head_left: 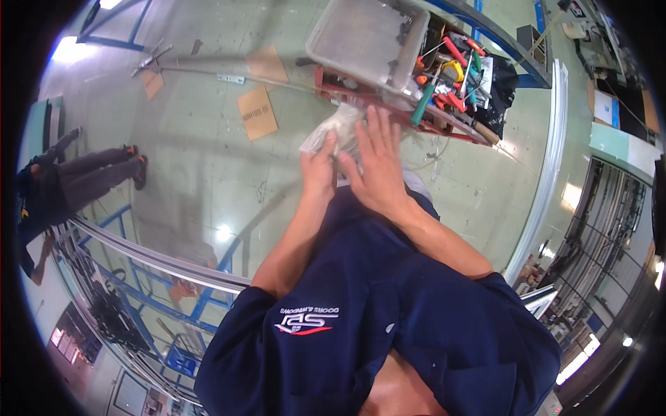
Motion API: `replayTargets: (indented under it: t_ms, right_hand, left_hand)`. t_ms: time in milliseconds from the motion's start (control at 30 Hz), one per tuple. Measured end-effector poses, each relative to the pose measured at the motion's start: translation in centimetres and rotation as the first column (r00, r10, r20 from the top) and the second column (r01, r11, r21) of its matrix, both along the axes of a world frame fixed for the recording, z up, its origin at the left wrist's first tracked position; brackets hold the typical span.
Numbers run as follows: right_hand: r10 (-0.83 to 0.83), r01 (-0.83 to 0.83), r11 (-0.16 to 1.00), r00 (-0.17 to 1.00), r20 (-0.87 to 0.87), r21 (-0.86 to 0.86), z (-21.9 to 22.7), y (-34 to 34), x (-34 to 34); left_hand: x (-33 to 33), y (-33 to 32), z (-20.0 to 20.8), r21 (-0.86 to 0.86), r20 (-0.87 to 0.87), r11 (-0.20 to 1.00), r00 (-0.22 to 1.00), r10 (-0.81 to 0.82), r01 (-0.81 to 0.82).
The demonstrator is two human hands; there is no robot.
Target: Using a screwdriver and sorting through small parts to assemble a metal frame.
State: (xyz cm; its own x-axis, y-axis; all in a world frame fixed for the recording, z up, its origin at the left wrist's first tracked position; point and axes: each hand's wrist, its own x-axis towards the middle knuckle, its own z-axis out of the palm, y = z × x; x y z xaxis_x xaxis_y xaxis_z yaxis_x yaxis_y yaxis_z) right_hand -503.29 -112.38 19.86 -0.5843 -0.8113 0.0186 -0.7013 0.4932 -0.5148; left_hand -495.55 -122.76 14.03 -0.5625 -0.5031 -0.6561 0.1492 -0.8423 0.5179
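My left hand [320, 168] pinches a crumpled clear plastic bag [331, 130] in front of my waist. The bag's contents, if any, are too blurred to make out. Just to the right, my right hand [379, 165] lies flat with its fingers stretched out, against or just over the bag's right side; whether it touches is unclear. Beyond both hands stands a red metal tool stand [388, 109]. On it rest a translucent plastic tray [368, 35] and a heap of hand tools [451, 73] with red, green and yellow handles.
Cardboard pieces [257, 113] lie on the green floor to the left. A long aluminium profile [543, 187] runs along the right side. Another profile [166, 256] sits on blue framing at the left, where another person [76, 173] stands. Blue frame bars [510, 48] pass behind the tools.
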Motion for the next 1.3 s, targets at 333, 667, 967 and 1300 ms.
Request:
replayTargets:
  t_ms: [333, 667, 967, 1300]
  right_hand:
    - [-0.098, 0.198, 0.979, 0.642, 0.761, -0.040, -1.5, 3.3, 0.5]
    - [-0.255, 0.156, 0.951, -0.095, 0.962, 0.267, -3.6, 1.3, 0.6]
    - [-0.525, 0.151, 0.850, 0.144, 0.839, 0.505, -12.6, -1.2, 2.3]
    - [-0.853, 0.513, 0.481, 0.461, 0.244, 0.711, -51.0, 14.1, -11.1]
  left_hand:
    - [4.7, 2.1, -1.6, 0.053, -0.276, 0.947, 0.916, -0.292, 0.318]
    - [7.5, 2.4, -7.0, -0.098, -0.254, 0.961, 0.927, -0.274, 0.258]
    - [9.2, 9.6, -16.3, 0.273, 0.032, 0.902, 0.940, 0.339, -0.335]
    - [8.6, 20.7, -37.0, 0.092, 0.654, 0.853, 0.677, 0.337, -0.514]
